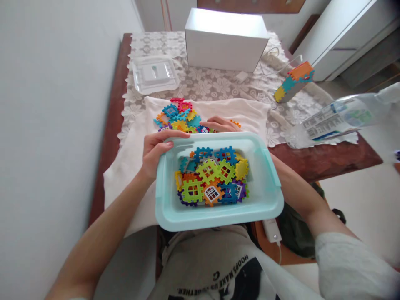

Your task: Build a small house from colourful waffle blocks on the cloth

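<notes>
A light blue plastic bin is held in front of my body at the table's near edge. Inside it lie several notched plastic building pieces in green, blue, orange, yellow and purple, some with window grids. My left hand grips the bin's far left corner, fingers over the rim. Beyond the bin's far rim, my right hand is stretched out flat beside a loose pile of similar pieces on a white cloth. The bin hides part of that hand and its wrist.
A white box and a clear plastic lid stand toward the back of the lace-covered table. At the right are a built block shape and a clear bottle lying tilted. A wall runs along the left.
</notes>
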The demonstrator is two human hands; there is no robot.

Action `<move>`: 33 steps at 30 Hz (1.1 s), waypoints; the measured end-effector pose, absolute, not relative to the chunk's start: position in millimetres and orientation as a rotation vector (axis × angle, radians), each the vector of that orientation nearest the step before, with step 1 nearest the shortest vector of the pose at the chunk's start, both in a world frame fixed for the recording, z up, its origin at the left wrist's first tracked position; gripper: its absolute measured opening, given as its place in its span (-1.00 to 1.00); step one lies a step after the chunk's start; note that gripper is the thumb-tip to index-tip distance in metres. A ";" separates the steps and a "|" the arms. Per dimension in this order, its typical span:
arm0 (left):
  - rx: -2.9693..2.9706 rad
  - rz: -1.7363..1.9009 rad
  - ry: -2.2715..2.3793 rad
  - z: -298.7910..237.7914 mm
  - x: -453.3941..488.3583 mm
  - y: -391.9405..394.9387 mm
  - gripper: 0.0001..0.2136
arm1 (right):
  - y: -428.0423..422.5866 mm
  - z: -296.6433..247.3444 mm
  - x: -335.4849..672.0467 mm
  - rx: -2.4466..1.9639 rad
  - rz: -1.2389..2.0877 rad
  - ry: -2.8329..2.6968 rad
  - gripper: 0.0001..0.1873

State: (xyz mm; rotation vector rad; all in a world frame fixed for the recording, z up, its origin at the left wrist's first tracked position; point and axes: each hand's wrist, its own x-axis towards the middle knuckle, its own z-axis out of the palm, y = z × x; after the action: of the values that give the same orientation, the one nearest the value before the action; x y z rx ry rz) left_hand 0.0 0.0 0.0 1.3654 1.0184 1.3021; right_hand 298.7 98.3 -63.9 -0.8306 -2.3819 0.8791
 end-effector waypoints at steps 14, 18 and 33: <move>1.365 1.303 1.002 -1.3 -0.6 0.8 -0.72 | 86.1 -59.1 297.4 -0.860 0.886 -2.312 -0.33; 1.367 1.305 1.018 -0.7 -0.6 0.1 -0.72 | 84.0 -53.5 294.6 -0.810 0.880 -2.341 -0.47; 1.382 1.316 1.001 -1.2 -0.6 0.6 -0.74 | 95.1 -62.9 289.6 -0.878 0.951 -2.240 -0.55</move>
State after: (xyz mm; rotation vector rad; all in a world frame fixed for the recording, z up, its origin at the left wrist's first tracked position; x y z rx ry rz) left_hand -0.6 0.6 -1.2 1.3815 1.0006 1.3158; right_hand 289.6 95.1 -62.9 -0.8776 -2.2401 0.9514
